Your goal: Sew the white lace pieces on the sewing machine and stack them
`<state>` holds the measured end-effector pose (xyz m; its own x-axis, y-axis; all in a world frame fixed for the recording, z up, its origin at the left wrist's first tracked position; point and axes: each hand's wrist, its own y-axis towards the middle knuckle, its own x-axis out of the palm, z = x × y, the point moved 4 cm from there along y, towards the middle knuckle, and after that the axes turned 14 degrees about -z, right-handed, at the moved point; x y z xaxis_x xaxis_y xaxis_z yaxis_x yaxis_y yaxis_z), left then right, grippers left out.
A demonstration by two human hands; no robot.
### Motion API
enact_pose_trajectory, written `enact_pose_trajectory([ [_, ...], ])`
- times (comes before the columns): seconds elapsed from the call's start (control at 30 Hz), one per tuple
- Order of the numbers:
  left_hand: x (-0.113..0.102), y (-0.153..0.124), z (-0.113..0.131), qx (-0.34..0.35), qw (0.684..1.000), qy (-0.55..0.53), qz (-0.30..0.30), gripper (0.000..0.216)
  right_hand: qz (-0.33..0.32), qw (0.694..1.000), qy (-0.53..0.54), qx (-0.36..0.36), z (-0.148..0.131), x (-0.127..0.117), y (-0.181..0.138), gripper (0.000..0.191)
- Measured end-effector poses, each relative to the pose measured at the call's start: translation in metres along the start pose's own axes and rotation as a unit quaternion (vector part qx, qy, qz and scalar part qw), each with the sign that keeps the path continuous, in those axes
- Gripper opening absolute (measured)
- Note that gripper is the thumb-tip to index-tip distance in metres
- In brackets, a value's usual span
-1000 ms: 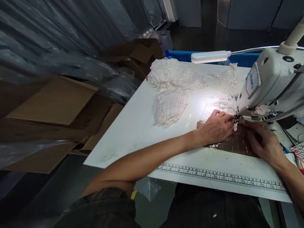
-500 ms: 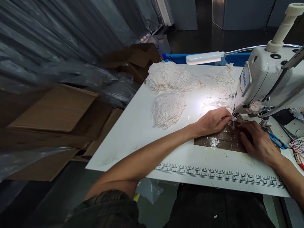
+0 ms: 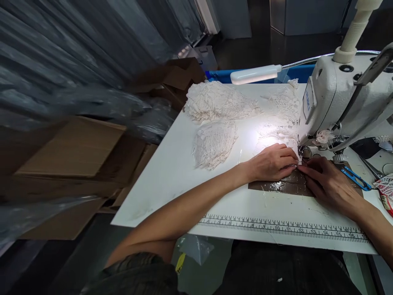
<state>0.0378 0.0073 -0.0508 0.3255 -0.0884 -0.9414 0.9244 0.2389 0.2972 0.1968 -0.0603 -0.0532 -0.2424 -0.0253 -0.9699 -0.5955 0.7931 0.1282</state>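
A white sewing machine (image 3: 340, 102) stands at the right of a white table (image 3: 184, 164). My left hand (image 3: 272, 163) lies just left of the needle, fingers pinched together on a small piece of cream lace that is mostly hidden under them. My right hand (image 3: 328, 182) rests on the taped brown patch (image 3: 285, 186) in front of the needle, its fingertips meeting the left hand's at the presser foot. Whether the right fingers grip the lace is hidden.
Two piles of cream lace pieces (image 3: 217, 102) (image 3: 213, 143) lie at the table's far left, more lace (image 3: 282, 106) by the machine. A lamp (image 3: 253, 74) lights the needle area. Blue snips (image 3: 356, 178) lie right. A ruler strip (image 3: 282, 228) lines the front edge. Cardboard boxes (image 3: 70, 151) stand left.
The view has shifted slightly. Both hands have drawn closer together at the needle, the fingertips now touching. The lace piles have not moved.
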Motion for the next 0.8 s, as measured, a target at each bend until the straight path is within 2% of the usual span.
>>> enact_pose_trajectory([
  [0.1,-0.002,-0.001,0.002,0.006,0.999,0.025,0.028,0.018,0.005,1.000,0.005,0.003,0.001,0.000,-0.001,0.031],
  [0.2,-0.003,-0.001,0.002,-0.021,0.997,0.053,0.051,0.019,0.004,1.000,0.006,0.001,0.001,0.000,-0.001,0.032],
  [0.37,0.000,0.000,0.002,-0.033,0.995,0.071,0.058,0.020,-0.023,0.999,0.032,0.019,0.004,0.002,-0.001,0.033],
  [0.67,0.006,0.001,0.000,-0.030,0.998,0.050,-0.005,0.019,-0.026,0.996,0.080,0.028,0.006,-0.001,-0.002,0.033],
  [0.8,0.006,0.001,0.000,-0.032,0.998,0.045,-0.016,0.021,-0.094,0.975,0.191,0.067,0.022,-0.012,0.008,0.032],
])
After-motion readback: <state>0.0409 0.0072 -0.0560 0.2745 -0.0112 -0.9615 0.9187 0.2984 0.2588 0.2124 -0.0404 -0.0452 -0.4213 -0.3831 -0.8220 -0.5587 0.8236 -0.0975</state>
